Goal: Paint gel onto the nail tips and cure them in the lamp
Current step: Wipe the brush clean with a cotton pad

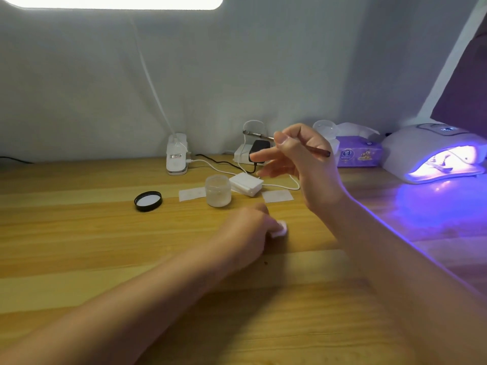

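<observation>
A person is sitting at a wooden desk (79, 233). The right hand (303, 164) is pinching a thin brush (313, 148) above the desk, its other fingers spread loose. The left hand (247, 230) is resting on the desk, curled around something small and white, possibly a nail tip (281, 230); blur hides it. An open jar (218, 190) is standing near its black lid (148, 201). At right, the lamp (432, 154) is glowing purple, so curing seems underway, with painting unfinished.

Wooden tabletop (79, 233), pale plank grain; grey-white fabric backdrop (237, 61) behind; 1 bright white light panel (118, 1) at top edge; purple curtain (466, 88) far right.
</observation>
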Motion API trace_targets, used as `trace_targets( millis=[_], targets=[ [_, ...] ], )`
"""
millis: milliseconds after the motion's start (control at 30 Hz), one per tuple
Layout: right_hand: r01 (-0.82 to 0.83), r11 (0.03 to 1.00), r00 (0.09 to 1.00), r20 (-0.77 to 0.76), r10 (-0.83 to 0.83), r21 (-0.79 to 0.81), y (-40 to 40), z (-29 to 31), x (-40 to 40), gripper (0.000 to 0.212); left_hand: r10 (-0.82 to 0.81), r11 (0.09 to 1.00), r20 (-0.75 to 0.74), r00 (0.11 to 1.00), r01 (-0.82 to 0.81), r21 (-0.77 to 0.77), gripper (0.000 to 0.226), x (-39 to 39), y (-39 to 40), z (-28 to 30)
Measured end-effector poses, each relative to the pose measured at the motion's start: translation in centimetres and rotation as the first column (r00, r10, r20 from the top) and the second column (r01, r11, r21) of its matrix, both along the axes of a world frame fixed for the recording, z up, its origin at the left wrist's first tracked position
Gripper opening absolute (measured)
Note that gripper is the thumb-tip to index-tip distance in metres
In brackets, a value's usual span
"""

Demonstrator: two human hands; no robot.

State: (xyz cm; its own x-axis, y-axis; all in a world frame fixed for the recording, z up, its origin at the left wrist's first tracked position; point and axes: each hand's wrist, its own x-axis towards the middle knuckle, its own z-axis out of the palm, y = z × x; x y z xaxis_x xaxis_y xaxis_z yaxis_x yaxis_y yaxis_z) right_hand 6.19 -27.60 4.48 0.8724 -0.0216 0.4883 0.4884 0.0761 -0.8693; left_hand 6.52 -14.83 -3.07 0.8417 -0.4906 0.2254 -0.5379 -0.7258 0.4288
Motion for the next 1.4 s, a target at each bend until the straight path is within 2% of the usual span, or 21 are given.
trace_targets(
  millis=[33,67,133,200,267,300,333,400,467,600,700,800,867,933,1000,1067,1100,1200,1267,1333,1400],
  targets=[
    [-0.006,1.000,1.000,0.002,0.006,-0.011,0.0,-0.1,0.0,0.018,-0.043,0.998,-0.021,0.999,0.042,-0.054,0.010,-1.8,1.1,-0.2],
    [-0.014,1.000,1.000,0.005,0.014,-0.022,0.0,-0.2,0.0,0.018,-0.116,0.991,0.077,0.990,0.120,-0.053,0.012,-3.5,2.1,-0.5],
    [-0.023,0.999,1.000,0.013,0.023,-0.037,0.0,-0.3,0.1,0.017,-0.301,0.949,0.185,0.935,0.275,0.152,0.020,-6.5,4.4,-0.5],
    [-0.024,0.999,1.000,0.019,0.025,-0.040,0.0,-0.4,0.2,0.017,-0.342,0.931,0.220,0.914,0.296,0.214,0.033,-6.7,6.6,-1.0],
    [-0.026,0.999,0.999,0.023,0.027,-0.040,0.0,-0.4,0.3,0.018,-0.150,0.986,0.219,0.964,0.130,0.103,0.020,-5.0,7.3,-0.3],
    [-0.028,0.999,0.999,0.026,0.029,-0.046,0.0,-0.4,0.3,0.018,0.013,1.000,0.229,0.973,-0.018,0.020,0.027,-3.6,7.8,0.0],
    [-0.031,0.998,0.999,0.029,0.033,-0.054,0.0,-0.5,0.2,0.018,0.133,0.990,0.151,0.980,-0.124,-0.068,0.032,-2.1,8.5,-0.3],
    [-0.040,0.997,0.998,0.035,0.042,-0.068,0.1,-0.6,0.3,0.018,0.206,0.977,0.078,0.976,-0.200,-0.069,0.026,0.5,8.5,0.0],
    [-0.057,0.996,0.998,0.028,0.059,-0.074,0.3,-0.8,0.3,0.018,0.186,0.981,0.196,0.963,-0.193,0.014,0.030,1.1,7.8,0.1],
    [-0.071,0.992,0.997,0.026,0.074,-0.101,0.8,-1.4,0.4,0.019,0.336,0.936,0.031,0.941,-0.331,-0.117,0.035,0.3,6.4,0.2],
    [-0.073,0.991,0.997,0.023,0.076,-0.111,1.0,-1.7,0.4,0.018,0.248,0.960,-0.031,0.968,-0.250,-0.124,0.037,-2.5,7.0,0.5],
    [-0.065,0.991,0.997,0.020,0.068,-0.119,0.9,-1.8,0.5,0.019,0.041,0.982,-0.024,0.999,-0.044,-0.184,0.038,-7.2,9.4,0.0],
    [-0.056,0.989,0.998,0.021,0.059,-0.137,0.9,-1.9,0.5,0.018,0.002,0.993,-0.002,1.000,-0.002,-0.121,0.040,-8.8,11.5,-0.4],
    [-0.049,0.987,0.998,0.023,0.053,-0.154,1.0,-2.1,0.4,0.018,0.047,0.992,-0.011,0.999,-0.048,-0.114,0.053,-7.8,13.4,-0.2],
    [-0.047,0.983,0.998,0.024,0.052,-0.176,1.1,-2.4,0.4,0.019,0.161,0.977,-0.032,0.986,-0.164,-0.135,0.053,-4.9,14.8,-0.4],
    [-0.037,0.980,0.999,0.031,0.044,-0.194,1.3,-2.7,0.4,0.021,0.234,0.972,0.046,0.971,-0.234,-0.011,0.055,-1.8,15.2,0.2],
    [-0.029,0.980,0.999,0.039,0.038,-0.198,1.4,-2.8,0.4,0.021,0.235,0.968,0.139,0.962,-0.244,0.049,0.052,-0.3,15.0,0.2],
    [0.002,0.982,0.996,0.084,0.015,-0.189,1.8,-3.2,0.5,0.013,0.268,0.944,0.236,0.934,-0.304,0.129,0.028,3.2,14.0,-0.3],
    [0.048,0.980,0.993,0.117,-0.026,-0.193,2.0,-3.6,0.6,0.009,0.305,0.918,0.283,0.909,-0.359,0.166,0.022,4.3,13.0,-0.4],
    [0.087,0.976,0.988,0.140,-0.060,-0.200,2.2,-3.9,0.6,0.009,0.318,0.908,0.281,0.906,-0.376,0.185,0.020,5.0,12.7,-0.5],
    [0.108,0.976,0.985,0.152,-0.080,-0.189,2.5,-4.3,0.5,0.009,0.348,0.910,0.183,0.919,-0.378,0.170,0.015,5.5,12.7,0.1]
  ],
)
